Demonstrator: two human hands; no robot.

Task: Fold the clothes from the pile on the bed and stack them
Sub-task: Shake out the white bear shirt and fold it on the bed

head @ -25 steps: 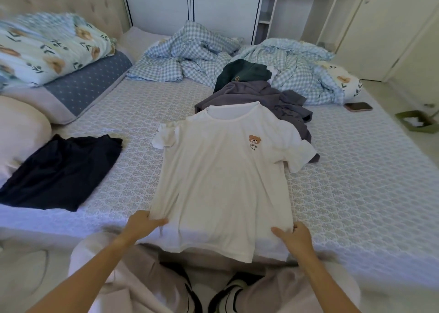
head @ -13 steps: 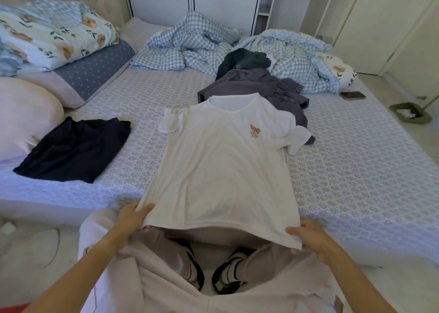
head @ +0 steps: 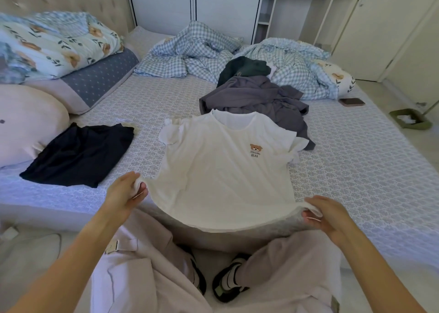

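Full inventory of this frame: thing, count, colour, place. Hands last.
T-shirt: 1, white with bear print, spread at near bed edge.
Folded garment: 1, black, left on bed.
Clothes pile: grey and dark green garments, behind the T-shirt.
Duvet: 1, blue check, crumpled at far side.
Pillows: several, floral, blue and pink, left.
Phone: 1, dark, right on bed.
Bed: 1, patterned sheet.
Left hand: grips the hem's left corner.
Right hand: grips the right corner.
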